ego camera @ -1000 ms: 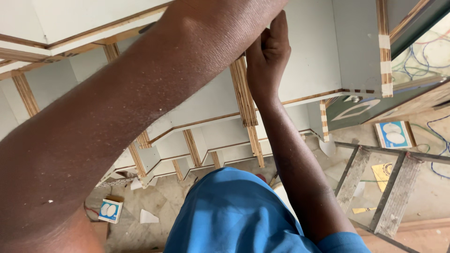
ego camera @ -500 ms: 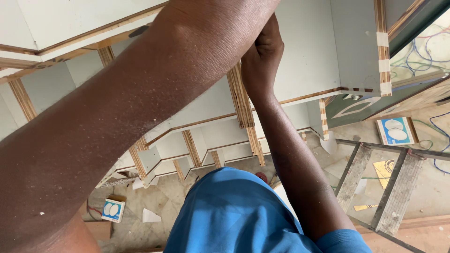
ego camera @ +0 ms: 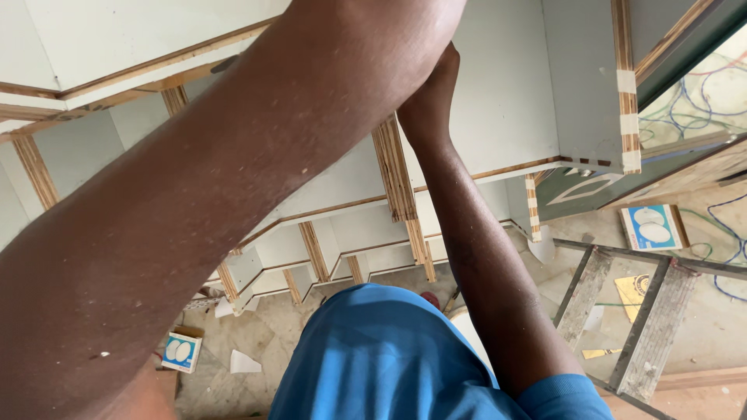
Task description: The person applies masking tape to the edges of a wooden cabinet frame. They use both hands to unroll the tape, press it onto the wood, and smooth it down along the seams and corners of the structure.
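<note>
Since the earlier frame, the right hand [ego camera: 429,105] has been raised further behind the left forearm [ego camera: 233,202], so less of it is seen. It is pressed against the white plywood-edged cabinet [ego camera: 498,101]; whether its fingers are clenched cannot be told. The left hand is out of view. A ladder [ego camera: 646,311] and a small box [ego camera: 180,351] are seen below.

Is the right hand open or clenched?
Clenched: the right hand curls into a fist against the white cabinet panel. Anything held is hidden by the left forearm.
</note>
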